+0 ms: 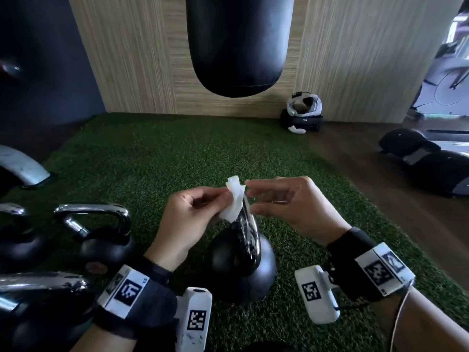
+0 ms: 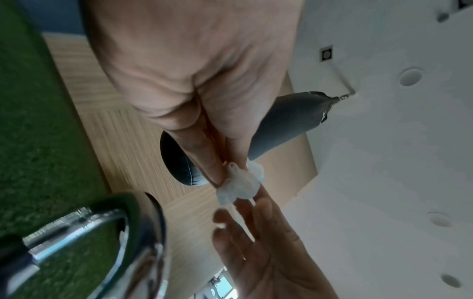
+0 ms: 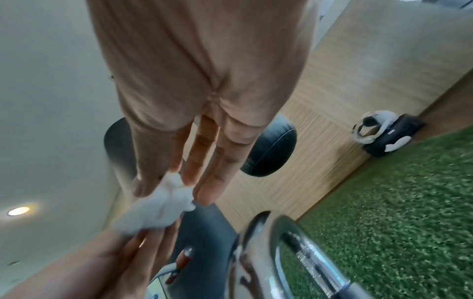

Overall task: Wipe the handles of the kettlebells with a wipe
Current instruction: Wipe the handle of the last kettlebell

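Observation:
A crumpled white wipe (image 1: 234, 199) is pinched between the thumb and fingers of my left hand (image 1: 223, 196), just above the top of a kettlebell's chrome handle (image 1: 247, 233). That kettlebell's black body (image 1: 264, 268) stands on the green turf (image 1: 177, 153) below my hands. My right hand (image 1: 250, 196) reaches in from the right with straight fingers; its fingertips (image 3: 202, 194) meet the wipe (image 3: 163, 206) without closing on it. The left wrist view shows the pinched wipe (image 2: 238, 186) and the right hand's spread fingers (image 2: 245, 222) below it.
More chrome-handled kettlebells stand at the left: one (image 1: 101, 232) close by, one (image 1: 15, 240) at the edge, one (image 1: 38, 301) in the lower corner. A black punching bag (image 1: 238, 44) hangs ahead. A headset on a black case (image 1: 303, 110) sits by the wall.

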A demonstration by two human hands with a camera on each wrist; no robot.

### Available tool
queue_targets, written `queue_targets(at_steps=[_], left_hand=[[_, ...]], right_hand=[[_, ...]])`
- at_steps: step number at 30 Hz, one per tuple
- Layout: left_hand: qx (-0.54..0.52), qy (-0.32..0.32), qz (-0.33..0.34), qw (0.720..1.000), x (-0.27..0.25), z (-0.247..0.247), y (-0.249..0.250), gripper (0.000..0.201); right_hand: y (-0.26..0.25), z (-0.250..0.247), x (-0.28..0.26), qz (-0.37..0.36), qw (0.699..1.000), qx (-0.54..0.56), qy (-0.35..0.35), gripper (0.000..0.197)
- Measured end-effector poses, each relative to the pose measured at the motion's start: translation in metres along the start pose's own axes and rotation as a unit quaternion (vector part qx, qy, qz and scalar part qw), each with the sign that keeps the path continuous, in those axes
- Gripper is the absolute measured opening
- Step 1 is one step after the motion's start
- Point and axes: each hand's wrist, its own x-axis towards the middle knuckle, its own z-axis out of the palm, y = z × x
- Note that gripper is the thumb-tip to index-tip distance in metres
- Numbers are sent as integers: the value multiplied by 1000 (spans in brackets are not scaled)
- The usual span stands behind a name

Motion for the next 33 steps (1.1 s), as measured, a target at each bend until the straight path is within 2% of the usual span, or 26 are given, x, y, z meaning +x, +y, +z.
queue_targets(at_steps=[2,5,9,11,13,14,15,17,18,19,20,22,25,27,30,32,33], left_hand=[[-56,-10,-31,998,1,8,7,34],[-91,-17,-65,994,2,17,12,35],[-98,-38,-85,991,3,17,9,17],[-73,-36,-101,992,2,12,-1,20],[36,-4,-105,994,2,4,-27,21],[105,-1,-106,989,1,-2,-43,32],[169,-32,-113,979,-1,-6,-60,55],[252,-174,-151,940,-9,-6,-86,115],[290,-234,-166,913,-15,0,-95,134],[340,-257,-159,891,-21,9,-105,143],[391,-245,-134,877,-26,20,-115,147],[446,-160,-82,877,-32,40,-132,148],[473,-53,-26,879,-30,51,-153,133],[484,-40,22,874,-26,48,-163,122],[490,-61,62,867,-17,41,-170,111],[467,-91,82,876,-11,31,-166,103],[432,-107,96,890,-9,25,-163,96]], right_hand=[[-7,7,1,-18,999,-28,4,48],[-7,13,3,-36,996,-47,60,42],[2,14,6,-27,994,-59,90,29],[7,13,6,-10,993,-70,89,27],[16,8,5,11,992,-65,110,24],[23,5,5,28,990,-57,127,23],[30,2,4,47,987,-48,145,23],[50,-4,3,84,980,-37,178,25],[59,-5,3,99,976,-34,189,26],[68,-6,3,115,973,-29,200,26],[76,-7,3,130,969,-18,207,26],[88,-7,2,154,966,4,210,28],[106,-4,2,182,961,10,210,26],[119,0,3,203,956,21,210,25],[132,9,7,223,954,48,195,27],[137,18,12,232,952,78,184,33],[138,22,16,235,950,90,186,35]])
